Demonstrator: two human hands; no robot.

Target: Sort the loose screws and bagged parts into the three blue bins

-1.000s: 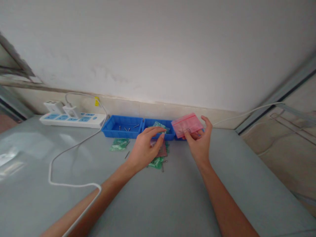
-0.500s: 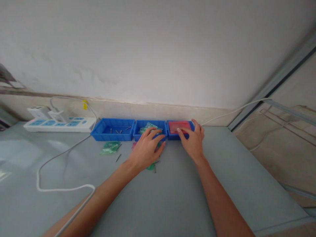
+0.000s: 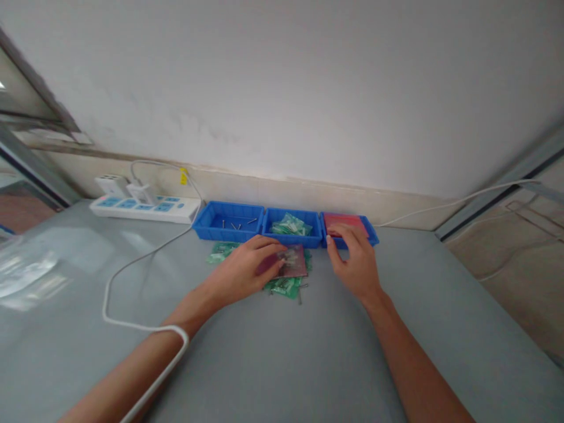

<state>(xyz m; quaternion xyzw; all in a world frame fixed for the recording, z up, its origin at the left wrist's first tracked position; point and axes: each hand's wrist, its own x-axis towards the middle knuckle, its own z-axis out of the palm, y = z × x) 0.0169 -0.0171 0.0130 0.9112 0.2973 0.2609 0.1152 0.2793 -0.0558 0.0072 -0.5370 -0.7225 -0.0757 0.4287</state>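
Left hand (image 3: 247,270) flat on a reddish bag (image 3: 291,262) on the grey table (image 3: 282,352), grip released, green bags (image 3: 284,286) beneath, right hand (image 3: 355,264) open, fingertips at the right blue tray (image 3: 371,238) holding a pink bag (image 3: 346,221).

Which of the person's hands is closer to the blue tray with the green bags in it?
Left. The left hand lies just before the middle tray; the right hand sits at the next tray.

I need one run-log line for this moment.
left hand: on red bag | right hand: at right blue tray | green bags: on table
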